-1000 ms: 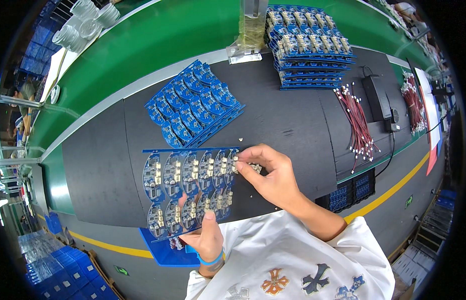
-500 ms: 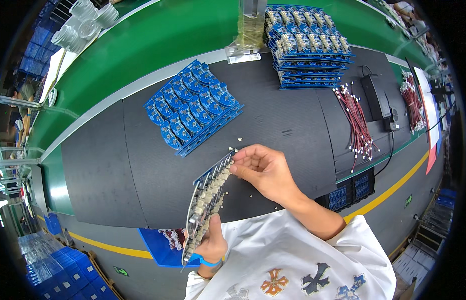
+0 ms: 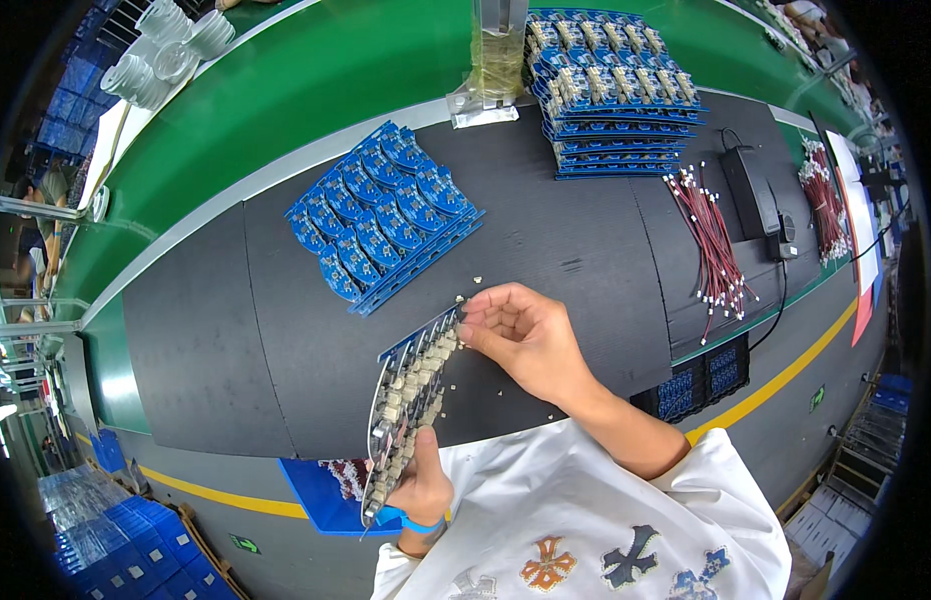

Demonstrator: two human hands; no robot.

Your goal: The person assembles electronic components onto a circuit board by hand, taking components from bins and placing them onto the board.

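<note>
My left hand (image 3: 423, 487) grips the lower end of a circuit board panel (image 3: 411, 395), which is tilted up on edge with rows of cream connectors toward the right. At the panel's upper end, my right hand (image 3: 521, 325) has thumb and index finger pinched at the corner; whether a small part sits between them is hidden. Several tiny cream bits (image 3: 477, 280) lie on the black mat (image 3: 556, 240) around the right hand. Beyond the hands rests a small stack of blue circuit board panels (image 3: 381, 215).
A tall stack of blue panels with connectors (image 3: 621, 90) stands at the back, beside a metal post (image 3: 498, 60). To the right lie red wire leads (image 3: 711, 245) and a black power adapter (image 3: 751, 190). A blue bin (image 3: 326, 505) sits below the table's front edge.
The held panel has turned slightly, its upper end shifting a little left, so its connector side faces me more. My right hand stays pinched at its upper corner.
</note>
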